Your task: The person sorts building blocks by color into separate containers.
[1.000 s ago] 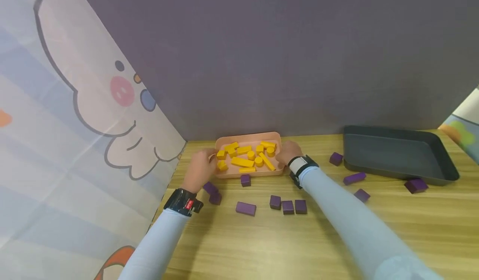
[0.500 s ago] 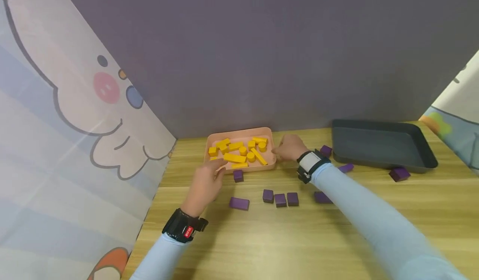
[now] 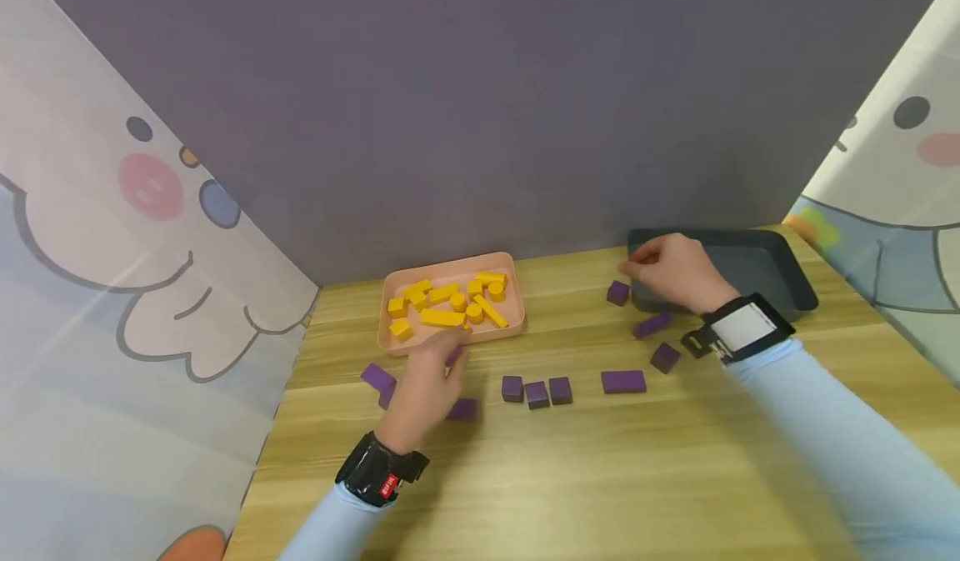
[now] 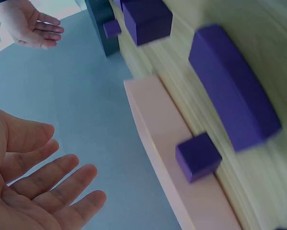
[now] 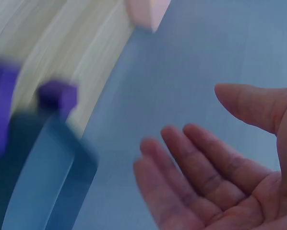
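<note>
My left hand hovers at the near edge of the peach tray, above several purple blocks. In the left wrist view its fingers are relaxed and hold nothing. Inside the peach tray lie several yellow blocks, both bars and short round pieces. A purple cube sits by the tray's near wall, largely behind my left fingers in the head view. My right hand is over the left part of the dark tray. Seen from the right wrist, its fingers are loosely bent, with nothing between them.
Three purple cubes lie in a row at mid-table, with a purple bar to their right. More purple pieces, including a cube and a slim bar, lie beside the dark tray. A grey wall stands behind the trays.
Both hands have left the peach tray's ends. The left came back toward the near edge; the right moved rightward to the dark tray. The head view has turned right.
</note>
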`<state>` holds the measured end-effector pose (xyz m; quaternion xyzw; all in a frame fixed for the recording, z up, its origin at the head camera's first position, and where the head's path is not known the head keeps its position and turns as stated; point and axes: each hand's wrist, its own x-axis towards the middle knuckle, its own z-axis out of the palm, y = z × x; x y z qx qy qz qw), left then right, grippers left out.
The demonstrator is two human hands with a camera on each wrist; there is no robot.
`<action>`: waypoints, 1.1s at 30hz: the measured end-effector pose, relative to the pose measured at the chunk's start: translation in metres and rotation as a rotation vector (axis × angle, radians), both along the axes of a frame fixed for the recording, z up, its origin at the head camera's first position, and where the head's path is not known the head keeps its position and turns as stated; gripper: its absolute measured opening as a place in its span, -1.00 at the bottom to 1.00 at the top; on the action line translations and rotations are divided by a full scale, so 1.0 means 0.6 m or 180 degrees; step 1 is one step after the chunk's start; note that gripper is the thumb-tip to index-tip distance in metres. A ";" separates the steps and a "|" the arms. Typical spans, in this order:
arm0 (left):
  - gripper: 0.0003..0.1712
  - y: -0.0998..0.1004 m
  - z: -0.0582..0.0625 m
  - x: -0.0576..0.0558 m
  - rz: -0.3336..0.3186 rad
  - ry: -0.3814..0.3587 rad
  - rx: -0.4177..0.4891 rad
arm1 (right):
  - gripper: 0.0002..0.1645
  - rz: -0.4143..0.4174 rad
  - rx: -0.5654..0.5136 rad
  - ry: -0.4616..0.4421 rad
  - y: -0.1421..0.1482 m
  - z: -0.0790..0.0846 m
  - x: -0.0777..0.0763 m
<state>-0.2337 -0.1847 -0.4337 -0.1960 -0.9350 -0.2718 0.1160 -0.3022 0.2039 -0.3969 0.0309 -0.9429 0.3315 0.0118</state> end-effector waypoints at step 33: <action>-0.52 0.004 -0.040 0.033 -0.0201 -0.0318 -0.0272 | 0.06 -0.1316 0.0264 -0.0911 0.289 -0.121 0.031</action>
